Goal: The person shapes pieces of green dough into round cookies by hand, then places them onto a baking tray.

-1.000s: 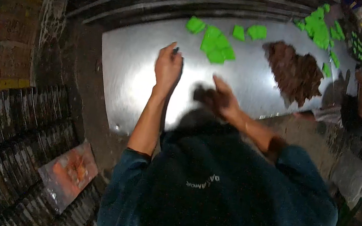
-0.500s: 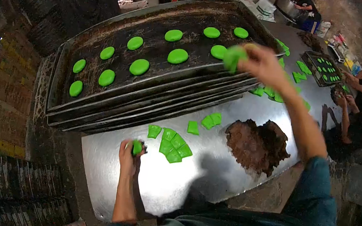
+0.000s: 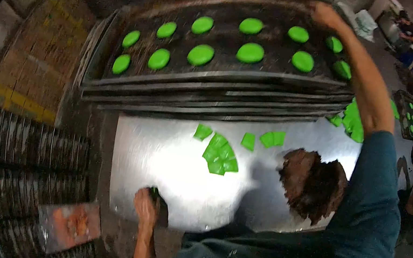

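Note:
My left hand (image 3: pixel 146 204) is low over the near left of the metal table, fingers curled round a green dough piece (image 3: pixel 154 191); only a bit of green and something dark show past the fingers. My right hand (image 3: pixel 324 13) reaches to the far right rim of the top baking tray (image 3: pixel 215 76), its fingers blurred. Two rows of flattened green dough rounds (image 3: pixel 250 53) lie on that tray, the nearest beneath my right forearm. Between my arms lie cut green dough pieces (image 3: pixel 221 156) and a torn mound of brown dough or filling (image 3: pixel 312 182).
More trays are stacked under the top one. Racked dark trays (image 3: pixel 25 137) and a plastic bag with orange contents (image 3: pixel 71 225) stand at lower left. At the right, a person works beside a small tray (image 3: pixel 410 117) of green pieces. Another person (image 3: pixel 409 34) is farther back.
My right hand has let go of a green round at the tray's near right corner and moved to the far rim. My left hand has come lower and nearer. The view has turned.

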A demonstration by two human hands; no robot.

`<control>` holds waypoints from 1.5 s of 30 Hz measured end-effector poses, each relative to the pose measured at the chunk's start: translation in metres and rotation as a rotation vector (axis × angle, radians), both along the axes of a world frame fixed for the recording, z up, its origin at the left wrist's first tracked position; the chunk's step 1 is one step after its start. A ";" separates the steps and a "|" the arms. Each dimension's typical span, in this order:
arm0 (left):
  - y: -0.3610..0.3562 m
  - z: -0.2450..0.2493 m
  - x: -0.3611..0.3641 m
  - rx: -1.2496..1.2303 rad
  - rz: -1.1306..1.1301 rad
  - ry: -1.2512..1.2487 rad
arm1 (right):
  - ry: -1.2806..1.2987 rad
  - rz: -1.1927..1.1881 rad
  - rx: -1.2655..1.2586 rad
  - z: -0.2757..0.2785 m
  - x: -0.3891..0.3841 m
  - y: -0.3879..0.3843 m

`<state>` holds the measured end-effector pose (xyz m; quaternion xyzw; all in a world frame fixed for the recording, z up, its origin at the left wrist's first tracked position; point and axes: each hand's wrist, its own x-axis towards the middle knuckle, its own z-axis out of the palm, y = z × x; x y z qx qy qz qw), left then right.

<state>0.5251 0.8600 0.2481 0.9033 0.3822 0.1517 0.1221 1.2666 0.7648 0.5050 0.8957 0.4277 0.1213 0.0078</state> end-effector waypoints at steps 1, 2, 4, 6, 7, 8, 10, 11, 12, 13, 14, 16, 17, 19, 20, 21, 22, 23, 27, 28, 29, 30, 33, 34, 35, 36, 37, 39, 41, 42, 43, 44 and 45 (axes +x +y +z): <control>0.002 0.028 0.018 -0.657 0.418 -0.267 | -0.103 0.195 0.200 0.010 -0.039 0.002; 0.005 0.034 0.019 -0.844 0.378 -0.350 | -0.065 0.386 0.372 0.020 -0.084 0.004; 0.026 0.010 0.018 -0.740 0.162 -0.240 | 0.115 0.460 0.682 0.032 -0.230 -0.013; 0.020 0.055 0.061 -1.071 0.073 -0.557 | 0.218 0.534 0.693 -0.001 -0.327 -0.017; 0.018 0.069 0.079 -1.132 -0.014 -0.630 | 0.349 0.511 0.636 -0.027 -0.364 -0.021; 0.017 0.073 0.094 -1.062 -0.117 -0.655 | 0.418 0.474 0.566 -0.056 -0.398 -0.020; 0.008 0.092 0.116 -1.262 -0.198 -0.799 | 0.737 0.420 0.475 -0.106 -0.450 -0.018; 0.001 0.100 0.125 -1.317 -0.200 -0.885 | 0.877 0.351 0.484 -0.121 -0.470 -0.018; -0.005 0.106 0.131 -1.374 -0.205 -0.973 | 0.835 0.345 0.597 -0.127 -0.488 -0.016; -0.008 0.109 0.130 -1.395 -0.226 -0.965 | 0.901 0.262 0.729 -0.128 -0.504 -0.018; -0.011 0.112 0.128 -1.112 -0.171 -0.886 | 0.962 0.169 0.866 -0.128 -0.522 -0.018; -0.025 0.108 0.129 -0.874 -0.178 -0.777 | 1.020 0.047 1.143 -0.134 -0.559 -0.016; -0.035 0.103 0.133 -0.643 -0.217 -0.810 | 0.991 -0.050 1.251 -0.124 -0.572 -0.018; -0.060 0.097 0.134 -0.486 -0.302 -0.853 | 1.143 -0.239 1.257 -0.129 -0.564 -0.032; -0.069 0.099 0.131 -0.515 -0.338 -0.852 | 1.284 -0.261 1.279 -0.139 -0.557 -0.040; -0.076 0.102 0.127 -0.697 -0.402 -0.862 | 1.255 -0.286 1.295 -0.138 -0.555 -0.050; -0.080 0.104 0.122 -0.879 -0.460 -0.862 | 1.309 -0.298 1.347 -0.136 -0.554 -0.061; -0.075 0.092 0.117 -1.010 -0.493 -0.729 | 1.366 -0.305 1.397 -0.134 -0.553 -0.071; -0.076 0.047 0.123 -1.890 -0.064 -0.861 | 0.073 0.124 0.681 -0.159 -0.554 -0.106; -0.073 0.032 0.121 -1.900 -0.088 -0.783 | 0.336 0.086 0.427 -0.174 -0.561 -0.114; -0.071 0.031 0.119 -1.843 -0.240 -0.611 | 0.352 0.170 0.518 -0.182 -0.576 -0.115; -0.070 0.031 0.118 -1.772 -0.385 -0.446 | 0.367 0.258 0.608 -0.196 -0.583 -0.118; -0.062 0.018 0.112 -1.562 -0.312 -0.342 | 0.631 0.320 0.373 -0.236 -0.503 -0.161; -0.059 0.022 0.108 -1.493 -0.306 -0.310 | 0.446 -0.046 0.367 -0.210 -0.480 -0.171; -0.060 0.026 0.108 -1.490 -0.296 -0.311 | 0.587 -0.432 0.132 -0.180 -0.444 -0.180; -0.061 0.032 0.108 -1.415 -0.307 -0.324 | 0.401 -0.448 0.188 -0.188 -0.405 -0.196; -0.061 0.035 0.108 -1.337 -0.320 -0.333 | 0.317 -0.559 0.084 -0.182 -0.380 -0.202; -0.057 0.038 0.113 -1.247 -0.312 -0.291 | 0.327 -0.459 -0.002 -0.204 -0.333 -0.224; -0.052 0.035 0.117 -1.155 -0.305 -0.249 | 0.364 -0.390 -0.083 -0.223 -0.308 -0.226; -0.051 0.030 0.117 -1.196 -0.271 -0.296 | 0.388 -0.334 -0.172 -0.235 -0.297 -0.229; -0.051 0.026 0.117 -1.239 -0.240 -0.338 | 0.378 -0.359 -0.114 -0.248 -0.290 -0.232; -0.053 0.029 0.120 -1.237 -0.235 -0.324 | 0.391 -0.361 -0.112 -0.251 -0.288 -0.241; -0.058 0.037 0.126 -1.312 -0.205 -0.425 | 0.432 -0.302 0.056 -0.245 -0.287 -0.251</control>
